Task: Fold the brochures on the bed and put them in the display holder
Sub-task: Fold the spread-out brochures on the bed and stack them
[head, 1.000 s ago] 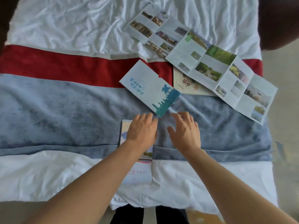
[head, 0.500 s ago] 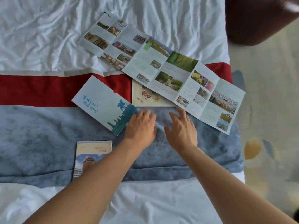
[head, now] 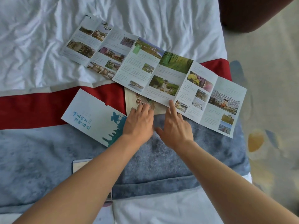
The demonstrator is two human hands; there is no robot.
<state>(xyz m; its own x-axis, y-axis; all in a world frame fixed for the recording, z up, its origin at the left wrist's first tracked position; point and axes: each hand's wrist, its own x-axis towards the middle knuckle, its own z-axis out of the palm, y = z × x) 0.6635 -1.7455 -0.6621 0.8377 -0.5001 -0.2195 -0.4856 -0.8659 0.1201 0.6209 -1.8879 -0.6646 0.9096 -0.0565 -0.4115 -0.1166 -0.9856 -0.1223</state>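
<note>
A long unfolded photo brochure lies diagonally across the bed, from the white sheet to the right edge. A second unfolded photo brochure lies at its upper left, partly under it. A cream brochure pokes out from beneath the long one. My left hand rests with its fingertips on that cream brochure. My right hand has its index finger on the long brochure's near edge. A pale blue folded brochure lies left of my left hand. A folded brochure is mostly hidden under my left forearm.
The bed has a white sheet, a red band and a blue-grey throw. Its right edge drops to a patterned floor. A dark brown rounded object sits at the top right. No display holder is in view.
Both hands have moved forward from the blue throw to the brochures. The left hand left the folded brochure near me and now touches the cream one. The view shifted right.
</note>
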